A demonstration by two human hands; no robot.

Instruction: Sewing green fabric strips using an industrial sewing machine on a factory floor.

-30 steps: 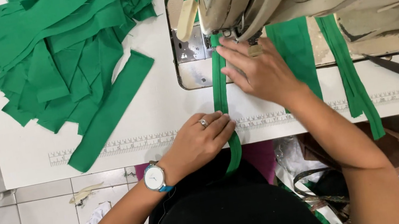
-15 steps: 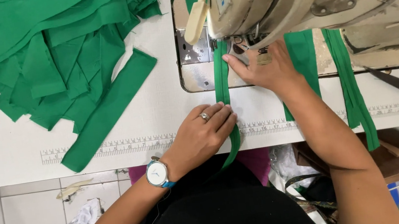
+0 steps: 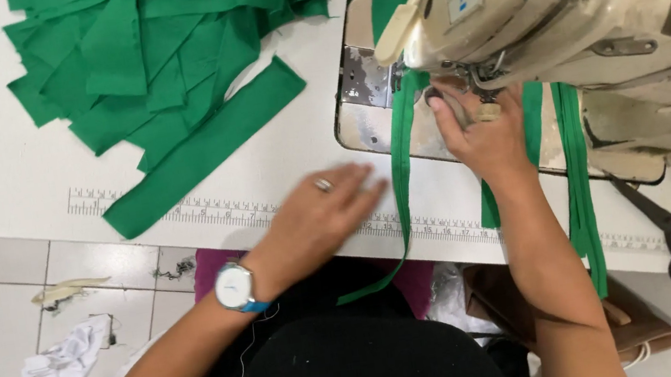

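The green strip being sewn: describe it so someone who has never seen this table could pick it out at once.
Start at the cream sewing machine on the white table. A narrow green strip runs from under its needle area, past the right hand, and hangs off the table's near edge. Unlike the wide flat pieces in the green fabric pile, it is thin and long.

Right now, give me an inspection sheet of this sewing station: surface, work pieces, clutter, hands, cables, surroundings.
Surface: white table with printed ruler along its front edge.
Work pieces: green strip runs under the sewing machine and hangs off the table edge.
Clutter: pile of green strips at back left; black scissors at right.
Hands: left hand blurred, flat beside the strip; right hand at the needle area, no closed grip.
Cables: nothing seen.
Surroundings: tiled floor with fabric scraps.
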